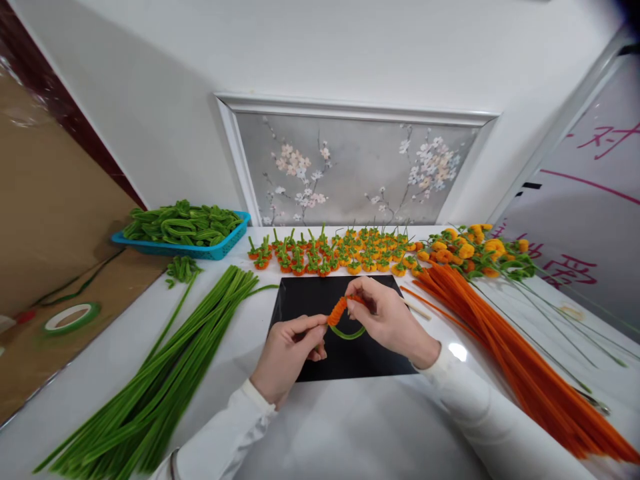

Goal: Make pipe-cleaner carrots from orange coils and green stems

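Observation:
Above a black mat [330, 363], a coiled orange fuzzy piece [339, 311] is stretched between both hands. My left hand [295, 347] is closed, its thumb and forefinger pinching the coil's left end. My right hand [387, 317] has its fingers closed on the upper right end of the coil. Just below the coil, a green fuzzy stem [349, 335] curves in an arc over the mat; where its ends attach is hidden.
Long green stems [175, 373] lie left, orange stems [500, 340] right. A blue basket [220, 250] holds green pieces. Small orange and yellow flowers [370, 253] stand behind the mat, with a flower bunch [465, 250] at right. Green tape [71, 319] lies far left.

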`<move>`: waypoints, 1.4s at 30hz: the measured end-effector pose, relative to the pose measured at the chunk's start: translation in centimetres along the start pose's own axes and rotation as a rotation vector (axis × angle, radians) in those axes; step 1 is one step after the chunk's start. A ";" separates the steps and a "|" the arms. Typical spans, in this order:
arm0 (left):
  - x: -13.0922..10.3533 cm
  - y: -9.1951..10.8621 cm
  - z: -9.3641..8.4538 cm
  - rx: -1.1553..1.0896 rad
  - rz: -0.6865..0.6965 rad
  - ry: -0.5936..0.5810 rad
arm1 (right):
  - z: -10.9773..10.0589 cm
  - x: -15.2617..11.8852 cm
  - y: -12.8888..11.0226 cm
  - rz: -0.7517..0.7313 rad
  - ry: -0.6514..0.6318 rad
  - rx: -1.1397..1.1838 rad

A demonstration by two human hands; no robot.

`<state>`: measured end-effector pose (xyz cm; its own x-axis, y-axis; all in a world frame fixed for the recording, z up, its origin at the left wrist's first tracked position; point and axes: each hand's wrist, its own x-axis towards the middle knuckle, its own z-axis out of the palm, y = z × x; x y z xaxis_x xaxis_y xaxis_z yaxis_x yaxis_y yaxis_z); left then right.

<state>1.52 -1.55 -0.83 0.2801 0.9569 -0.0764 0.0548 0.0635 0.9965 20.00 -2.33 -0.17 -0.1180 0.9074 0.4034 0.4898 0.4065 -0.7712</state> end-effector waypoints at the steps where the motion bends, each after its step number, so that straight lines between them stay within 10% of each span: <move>1: 0.0 0.0 0.0 0.011 0.013 -0.008 | 0.0 0.0 0.0 -0.001 -0.003 0.004; 11: 0.3 0.4 -0.8 0.093 -0.033 -0.215 | -0.4 0.1 -0.6 -0.093 -0.003 -0.056; 20: 0.1 0.7 -0.3 -0.017 0.197 -0.326 | 0.7 -0.7 -2.1 -0.108 -0.128 0.050; 30: -0.4 0.5 0.5 -0.608 -0.065 -0.056 | 1.9 -1.1 -2.5 -0.167 0.139 -0.177; 42: -0.2 0.7 0.0 -0.781 -0.114 0.055 | 2.6 -2.8 -2.7 -0.201 0.005 -0.563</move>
<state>1.48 -1.66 -0.07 0.2646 0.9439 -0.1975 -0.6142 0.3228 0.7201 16.75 -5.73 -0.51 -0.2527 0.8172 0.5180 0.8408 0.4504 -0.3004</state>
